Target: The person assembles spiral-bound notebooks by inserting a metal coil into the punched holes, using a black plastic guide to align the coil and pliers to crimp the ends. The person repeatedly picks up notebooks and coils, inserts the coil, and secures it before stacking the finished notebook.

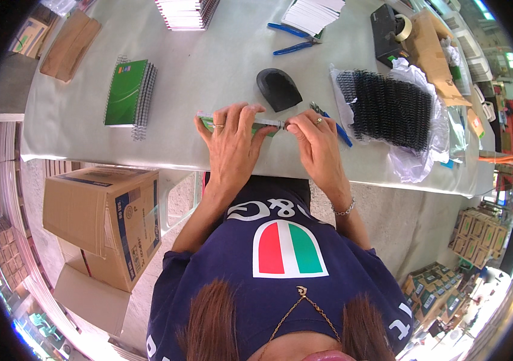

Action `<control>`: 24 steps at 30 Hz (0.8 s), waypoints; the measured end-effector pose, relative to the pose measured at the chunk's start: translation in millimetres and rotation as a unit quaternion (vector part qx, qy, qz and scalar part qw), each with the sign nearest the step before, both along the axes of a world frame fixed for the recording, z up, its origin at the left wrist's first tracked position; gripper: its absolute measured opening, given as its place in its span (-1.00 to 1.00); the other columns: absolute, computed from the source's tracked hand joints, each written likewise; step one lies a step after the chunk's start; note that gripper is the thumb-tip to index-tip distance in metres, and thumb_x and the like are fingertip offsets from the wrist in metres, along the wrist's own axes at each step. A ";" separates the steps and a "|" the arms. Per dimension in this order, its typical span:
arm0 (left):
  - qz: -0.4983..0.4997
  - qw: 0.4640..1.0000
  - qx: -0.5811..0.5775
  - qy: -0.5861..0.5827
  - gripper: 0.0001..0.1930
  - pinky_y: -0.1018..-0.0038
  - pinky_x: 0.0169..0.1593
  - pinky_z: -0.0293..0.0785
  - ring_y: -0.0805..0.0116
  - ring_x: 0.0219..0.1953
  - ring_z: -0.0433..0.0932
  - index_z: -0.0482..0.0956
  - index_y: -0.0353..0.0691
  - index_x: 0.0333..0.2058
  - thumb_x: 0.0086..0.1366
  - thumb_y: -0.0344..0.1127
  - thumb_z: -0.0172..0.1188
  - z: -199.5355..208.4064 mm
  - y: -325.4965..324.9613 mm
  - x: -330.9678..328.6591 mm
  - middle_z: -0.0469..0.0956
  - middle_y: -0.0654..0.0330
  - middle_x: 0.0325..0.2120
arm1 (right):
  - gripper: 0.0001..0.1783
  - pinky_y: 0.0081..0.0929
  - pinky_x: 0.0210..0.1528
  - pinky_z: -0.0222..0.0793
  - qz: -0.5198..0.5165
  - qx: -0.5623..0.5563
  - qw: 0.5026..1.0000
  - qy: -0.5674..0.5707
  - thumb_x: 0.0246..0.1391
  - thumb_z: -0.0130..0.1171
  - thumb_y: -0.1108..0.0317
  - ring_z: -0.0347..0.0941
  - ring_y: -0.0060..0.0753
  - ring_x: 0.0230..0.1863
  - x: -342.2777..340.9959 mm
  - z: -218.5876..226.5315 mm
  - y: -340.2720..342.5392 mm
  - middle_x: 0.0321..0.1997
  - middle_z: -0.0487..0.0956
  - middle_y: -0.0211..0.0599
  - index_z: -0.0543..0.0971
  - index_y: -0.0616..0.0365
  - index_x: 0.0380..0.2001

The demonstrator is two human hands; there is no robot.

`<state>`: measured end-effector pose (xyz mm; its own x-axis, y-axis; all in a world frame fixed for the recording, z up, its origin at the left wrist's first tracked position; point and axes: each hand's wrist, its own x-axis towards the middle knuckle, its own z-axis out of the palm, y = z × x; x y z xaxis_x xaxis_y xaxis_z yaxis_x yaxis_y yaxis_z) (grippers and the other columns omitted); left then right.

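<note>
My left hand (232,138) is closed around a small green notebook (207,122), which it holds tilted up near the table's front edge. At the right end of the notebook's bound edge, my right hand (318,144) is closed in a pinch. Its fingertips cover whatever is between them. Blue-handled pliers (342,130) lie just beyond my right hand, partly hidden by it. A black rounded block (278,89) sits past the notebook. To the right, a pile of black wire coils (392,108) rests on crumpled white wrapping.
Green spiral notebooks (127,95) are stacked at left, near a brown cardboard piece (71,45). Farther back are more blue pliers (294,39), white cards (313,15), a notebook stack (187,13) and a tape dispenser (386,36). An open carton (103,216) stands below the table's left side.
</note>
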<state>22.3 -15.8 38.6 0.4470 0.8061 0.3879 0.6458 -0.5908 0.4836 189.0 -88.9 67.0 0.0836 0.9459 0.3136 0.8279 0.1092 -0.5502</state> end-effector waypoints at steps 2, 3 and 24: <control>0.001 0.999 -0.018 -0.026 -0.53 -0.13 0.23 0.00 0.18 0.08 0.36 0.48 0.06 0.05 0.17 -0.11 0.40 2.3 -1.2 -2.1 0.38 0.20 0.02 | -0.87 -0.25 -0.04 0.19 -0.008 0.003 1.000 -0.005 0.24 0.14 0.39 0.47 -0.22 -0.14 -2.4 2.2 1.1 -0.22 0.55 -0.29 0.50 0.13 -0.17; 0.018 0.997 -0.018 -0.074 -0.48 -0.11 0.23 0.04 0.11 0.10 0.35 0.47 0.04 0.06 0.13 -0.14 0.43 2.7 -0.9 -1.6 0.34 0.12 0.05 | -0.90 -0.25 -0.03 0.19 -0.023 0.004 0.999 0.021 0.24 0.14 0.39 0.47 -0.22 -0.14 -7.7 7.4 2.9 -0.23 0.54 -0.29 0.51 0.13 -0.20; -0.047 0.980 -0.101 -0.162 -0.25 0.13 0.08 0.45 -0.08 0.09 0.34 0.39 -0.21 -0.08 -0.18 -0.06 0.64 -6.3 39.0 -50.2 0.29 -0.03 -0.05 | -0.32 -0.37 0.17 0.36 0.144 -0.261 0.873 0.385 -0.04 0.46 -0.06 0.39 -0.34 0.20 75.8 -24.8 58.1 0.32 0.35 -0.17 0.51 0.14 0.02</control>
<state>-27.8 23.2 32.3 0.4023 0.8420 0.3594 0.3855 -0.5119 0.7677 264.8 -30.8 42.2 -0.1866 0.9594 -0.2115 0.1710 -0.1802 -0.9686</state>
